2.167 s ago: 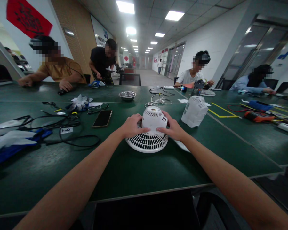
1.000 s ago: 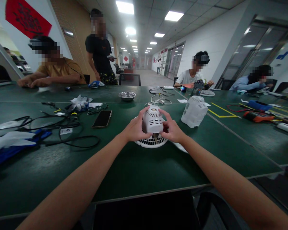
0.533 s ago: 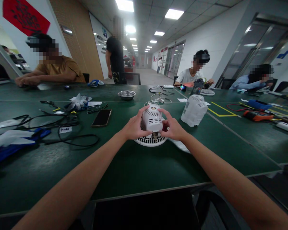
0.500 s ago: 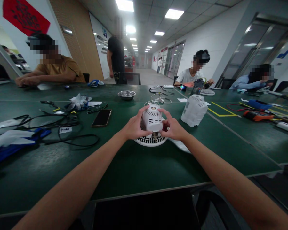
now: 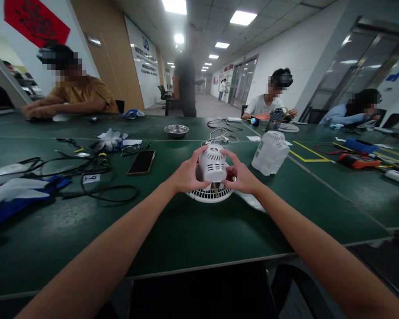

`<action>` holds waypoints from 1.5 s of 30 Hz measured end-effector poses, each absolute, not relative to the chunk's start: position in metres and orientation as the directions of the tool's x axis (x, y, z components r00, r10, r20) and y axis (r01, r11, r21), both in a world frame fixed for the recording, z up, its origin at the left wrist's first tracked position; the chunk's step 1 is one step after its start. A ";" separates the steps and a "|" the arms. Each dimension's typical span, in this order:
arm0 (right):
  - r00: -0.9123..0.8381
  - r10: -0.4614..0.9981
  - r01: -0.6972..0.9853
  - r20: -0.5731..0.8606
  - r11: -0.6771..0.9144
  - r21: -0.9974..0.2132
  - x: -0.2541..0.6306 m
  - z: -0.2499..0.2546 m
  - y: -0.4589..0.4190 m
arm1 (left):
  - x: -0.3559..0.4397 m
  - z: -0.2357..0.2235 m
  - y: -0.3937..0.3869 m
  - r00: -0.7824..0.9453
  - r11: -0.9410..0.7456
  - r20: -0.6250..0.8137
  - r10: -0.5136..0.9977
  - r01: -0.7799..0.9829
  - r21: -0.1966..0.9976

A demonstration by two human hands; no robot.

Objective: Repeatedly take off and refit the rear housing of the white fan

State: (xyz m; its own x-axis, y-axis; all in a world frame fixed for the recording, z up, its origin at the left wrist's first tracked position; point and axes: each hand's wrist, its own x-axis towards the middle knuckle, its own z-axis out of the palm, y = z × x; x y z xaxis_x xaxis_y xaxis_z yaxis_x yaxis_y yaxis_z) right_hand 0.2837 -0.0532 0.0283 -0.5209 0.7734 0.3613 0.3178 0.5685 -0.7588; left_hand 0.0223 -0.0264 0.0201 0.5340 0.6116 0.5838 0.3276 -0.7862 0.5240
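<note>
A white vented motor housing (image 5: 213, 164) stands over a round white fan grille (image 5: 210, 197) that lies on the green table. My left hand (image 5: 187, 174) grips the housing's left side, thumb low at the front and fingers curled round the top. On the other side my right hand (image 5: 240, 175) holds it the same way. Between the housing's lower edge and the grille, a brownish metal part shows. Something small and shiny sits by the right fingers, mostly hidden. A translucent white plastic casing (image 5: 271, 153) stands to the right, touched by neither hand.
Left of my hands lie a phone (image 5: 141, 162), black cables (image 5: 96, 186) and work gloves (image 5: 16, 195). A steel bowl (image 5: 176, 130) stands farther back. White cable (image 5: 223, 136) lies behind the housing; an orange tool (image 5: 357, 161) lies far right. Other people sit across the table.
My hands keep the same hold on the housing, with hardly any movement. In the background, a standing person has moved to the right.
</note>
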 end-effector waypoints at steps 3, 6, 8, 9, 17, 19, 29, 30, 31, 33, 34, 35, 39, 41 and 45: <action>-0.505 0.781 0.335 0.367 0.569 -0.751 0.282 0.030 -0.055 | 0.023 0.019 -0.027 0.530 -0.786 0.583 0.615 0.351 0.510; -0.493 0.787 0.364 0.371 0.574 -0.733 0.281 0.032 -0.056 | 0.023 0.018 -0.026 0.530 -0.786 0.583 0.616 0.366 0.498; -0.488 0.788 0.372 0.376 0.577 -0.727 0.281 0.033 -0.056 | 0.023 0.018 -0.026 0.540 -0.792 0.581 0.609 0.370 0.487; -0.489 0.785 0.369 0.380 0.581 -0.725 0.281 0.033 -0.056 | 0.022 0.018 -0.025 0.545 -0.795 0.580 0.605 0.372 0.480; -0.501 0.771 0.421 0.392 0.614 -0.668 0.279 0.029 -0.055 | 0.018 0.011 -0.018 0.551 -0.807 0.590 0.590 0.372 0.459; -0.476 0.772 0.465 0.421 0.627 -0.625 0.277 0.027 -0.054 | 0.020 0.009 -0.018 0.531 -0.796 0.594 0.605 0.407 0.448; -0.304 0.751 0.629 0.586 0.621 -0.469 0.278 0.018 -0.042 | 0.029 0.009 -0.023 0.378 -0.696 0.616 0.691 0.579 0.426; -0.281 0.769 0.634 0.575 0.598 -0.490 0.279 0.017 -0.040 | 0.028 0.007 -0.021 0.342 -0.661 0.607 0.717 0.610 0.437; -0.263 0.788 0.635 0.557 0.576 -0.515 0.281 0.016 -0.039 | 0.027 0.005 -0.018 0.293 -0.610 0.590 0.753 0.649 0.455; -0.258 0.823 0.626 0.506 0.541 -0.561 0.283 0.016 -0.037 | 0.023 -0.002 -0.011 0.165 -0.465 0.522 0.837 0.719 0.517; -0.264 0.835 0.618 0.482 0.530 -0.580 0.284 0.017 -0.037 | 0.021 -0.006 -0.007 0.089 -0.380 0.471 0.878 0.728 0.570; -0.268 0.844 0.608 0.465 0.523 -0.598 0.284 0.017 -0.039 | 0.018 -0.010 -0.003 0.025 -0.305 0.415 0.910 0.718 0.626; -0.212 0.856 0.548 0.472 0.504 -0.668 0.284 0.021 -0.046 | 0.006 -0.017 0.006 -0.028 -0.248 0.310 0.950 0.535 0.808; -0.152 0.872 0.483 0.465 0.476 -0.735 0.284 0.022 -0.047 | 0.003 -0.014 0.006 -0.043 -0.309 0.349 0.936 0.377 0.873; -0.011 0.932 0.182 0.363 0.359 -0.916 0.283 0.020 -0.042 | 0.002 -0.001 0.003 -0.102 -0.487 0.497 0.862 0.103 0.867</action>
